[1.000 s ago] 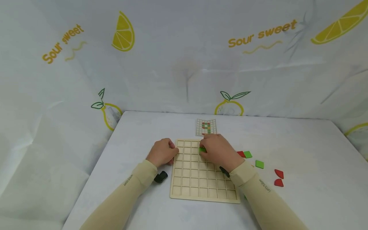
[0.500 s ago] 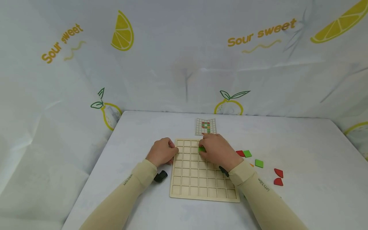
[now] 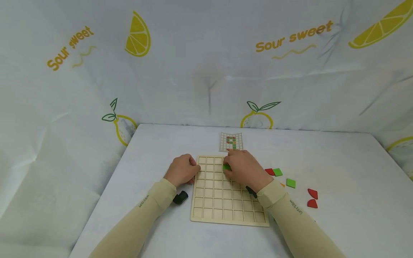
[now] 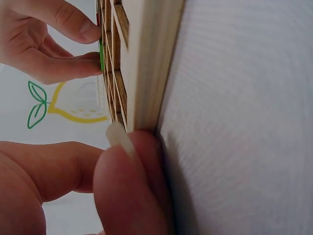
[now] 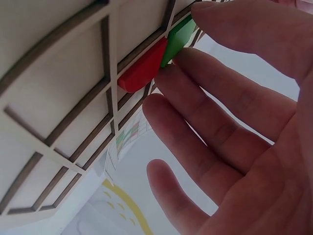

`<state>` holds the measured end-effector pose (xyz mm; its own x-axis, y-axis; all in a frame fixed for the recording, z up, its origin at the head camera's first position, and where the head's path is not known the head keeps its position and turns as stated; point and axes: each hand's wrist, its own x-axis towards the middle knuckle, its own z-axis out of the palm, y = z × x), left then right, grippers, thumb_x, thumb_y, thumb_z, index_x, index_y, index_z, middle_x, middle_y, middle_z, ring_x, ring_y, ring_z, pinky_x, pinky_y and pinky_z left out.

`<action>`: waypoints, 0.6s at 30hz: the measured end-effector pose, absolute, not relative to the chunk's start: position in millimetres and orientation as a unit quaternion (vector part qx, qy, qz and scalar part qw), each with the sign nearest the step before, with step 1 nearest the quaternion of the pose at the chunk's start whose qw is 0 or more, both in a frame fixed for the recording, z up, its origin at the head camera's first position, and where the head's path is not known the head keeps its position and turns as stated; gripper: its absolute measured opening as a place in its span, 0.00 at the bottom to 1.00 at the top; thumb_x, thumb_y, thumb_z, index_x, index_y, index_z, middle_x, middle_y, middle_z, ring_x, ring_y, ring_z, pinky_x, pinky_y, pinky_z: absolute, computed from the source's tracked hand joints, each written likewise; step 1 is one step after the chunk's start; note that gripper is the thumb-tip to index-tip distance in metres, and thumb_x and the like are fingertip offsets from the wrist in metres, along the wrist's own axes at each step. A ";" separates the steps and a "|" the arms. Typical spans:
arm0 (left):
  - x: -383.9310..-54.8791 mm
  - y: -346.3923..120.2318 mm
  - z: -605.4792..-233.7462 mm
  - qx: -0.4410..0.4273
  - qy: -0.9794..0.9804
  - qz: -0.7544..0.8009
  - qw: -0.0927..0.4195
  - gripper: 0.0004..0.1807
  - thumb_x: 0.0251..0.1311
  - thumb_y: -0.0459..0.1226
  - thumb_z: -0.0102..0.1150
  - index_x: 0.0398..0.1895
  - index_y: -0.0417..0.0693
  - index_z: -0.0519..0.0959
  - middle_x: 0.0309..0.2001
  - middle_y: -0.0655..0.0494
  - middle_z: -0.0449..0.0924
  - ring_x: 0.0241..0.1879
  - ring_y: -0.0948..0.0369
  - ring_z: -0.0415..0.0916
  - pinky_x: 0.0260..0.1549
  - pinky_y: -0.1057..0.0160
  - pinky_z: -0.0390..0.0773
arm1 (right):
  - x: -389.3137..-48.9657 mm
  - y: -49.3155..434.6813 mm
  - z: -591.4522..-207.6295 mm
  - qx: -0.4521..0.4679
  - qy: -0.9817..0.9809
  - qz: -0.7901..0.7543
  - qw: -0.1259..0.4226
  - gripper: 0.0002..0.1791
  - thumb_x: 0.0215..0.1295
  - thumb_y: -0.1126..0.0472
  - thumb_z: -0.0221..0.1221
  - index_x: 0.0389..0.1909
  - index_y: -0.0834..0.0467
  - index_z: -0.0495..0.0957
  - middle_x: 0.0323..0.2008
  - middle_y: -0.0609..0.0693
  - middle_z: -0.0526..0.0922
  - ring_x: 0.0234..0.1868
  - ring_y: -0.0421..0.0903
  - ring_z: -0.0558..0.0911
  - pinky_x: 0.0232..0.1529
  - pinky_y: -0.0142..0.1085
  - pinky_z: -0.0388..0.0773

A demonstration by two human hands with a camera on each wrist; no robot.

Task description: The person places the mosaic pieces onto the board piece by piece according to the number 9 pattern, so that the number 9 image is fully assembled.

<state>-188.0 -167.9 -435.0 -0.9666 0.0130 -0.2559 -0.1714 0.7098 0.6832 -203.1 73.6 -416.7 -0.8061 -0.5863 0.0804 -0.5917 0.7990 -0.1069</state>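
A wooden grid board [image 3: 217, 204] lies flat on the white table. My left hand [image 3: 181, 169] holds its left edge, thumb and finger at the rim, seen closely in the left wrist view. Over the board's far part, my right hand [image 3: 246, 168] pinches a green square tile [image 5: 178, 40] between thumb and finger. That tile sits at the grid, its seating partly hidden by the fingers. Beside it, a red round-edged tile [image 5: 145, 66] rests on the grid in the right wrist view; the right hand covers it in the head view.
Behind the board stands a pattern card [image 3: 230, 142] with coloured squares. To the right lie green tiles [image 3: 291, 183], red tiles [image 3: 312, 194] and part of an orange tile [image 3: 282, 185]. The right forearm hides some table. A white printed cloth [image 3: 193, 71] hangs behind.
Both hands stay almost where they were, the right still pinching the green tile at the same grid spot. The head view has shifted very slightly.
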 end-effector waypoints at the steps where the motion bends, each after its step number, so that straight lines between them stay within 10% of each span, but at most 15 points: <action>1: -188.0 -168.0 -434.9 -0.042 0.917 0.379 0.121 0.08 0.71 0.42 0.62 0.39 0.46 0.79 0.20 0.53 0.84 0.19 0.60 0.83 0.24 0.65 0.79 | -203.0 73.6 -416.4 0.311 -0.948 0.063 0.023 0.04 0.68 0.60 0.67 0.32 0.52 0.88 0.30 0.44 0.79 0.40 0.48 0.84 0.57 0.55 0.83; 18: -184.2 -163.8 -430.5 -0.047 0.921 0.364 0.130 0.09 0.70 0.42 0.59 0.43 0.46 0.79 0.19 0.53 0.84 0.20 0.59 0.83 0.29 0.64 0.77 | -186.8 135.3 -400.2 0.274 -0.959 0.073 0.010 0.08 0.68 0.62 0.67 0.43 0.57 0.92 0.39 0.48 0.88 0.40 0.46 0.84 0.54 0.52 0.84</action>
